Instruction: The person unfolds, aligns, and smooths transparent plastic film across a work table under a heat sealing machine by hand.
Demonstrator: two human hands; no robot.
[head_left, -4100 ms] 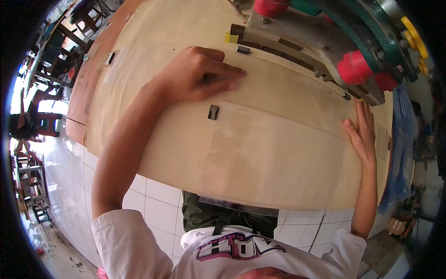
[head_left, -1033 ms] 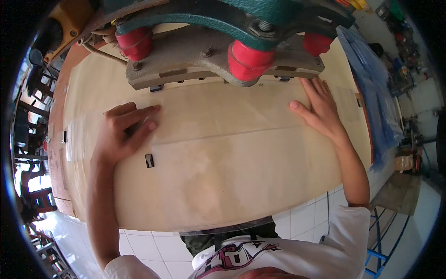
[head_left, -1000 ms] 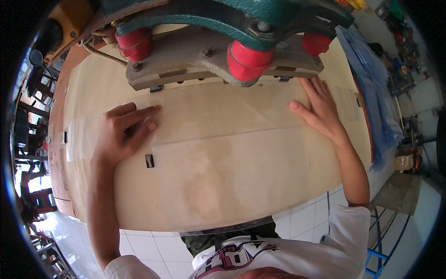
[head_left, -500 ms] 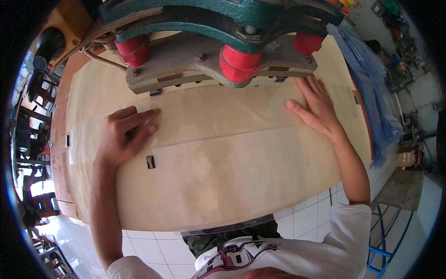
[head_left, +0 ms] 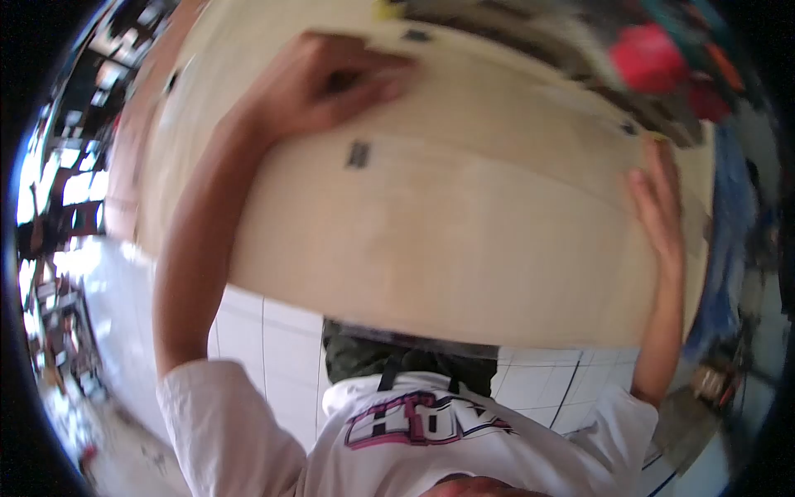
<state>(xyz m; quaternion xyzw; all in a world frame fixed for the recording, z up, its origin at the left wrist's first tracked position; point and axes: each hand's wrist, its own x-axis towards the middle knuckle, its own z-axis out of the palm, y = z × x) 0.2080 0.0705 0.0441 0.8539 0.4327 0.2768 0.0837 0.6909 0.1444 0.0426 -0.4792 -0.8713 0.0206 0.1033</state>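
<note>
My left hand [head_left: 335,87] rests at the far part of a wide pale board [head_left: 497,273], its index finger and thumb reaching forward with a gap between them; I see nothing held. A small dark clip-like piece [head_left: 357,155] lies below that hand. On the right, my right hand [head_left: 660,203] lies with fingers stretched forward and thumb apart, at the edge of a metal bar [head_left: 571,70]. A thin translucent sheet [head_left: 464,199] covers part of the board. Motion blurs both hands.
Red round mounts [head_left: 650,58] sit above the metal bar at the upper right. Another dark piece [head_left: 416,36] is by the bar's left end. Blue plastic sheeting [head_left: 725,248] hangs past the board's right edge. White floor tiles [head_left: 290,348] show below.
The whole view has swung, so the machine now sits at the upper right and the board appears tilted. Both hands remain beside the bar, with the left higher in view.
</note>
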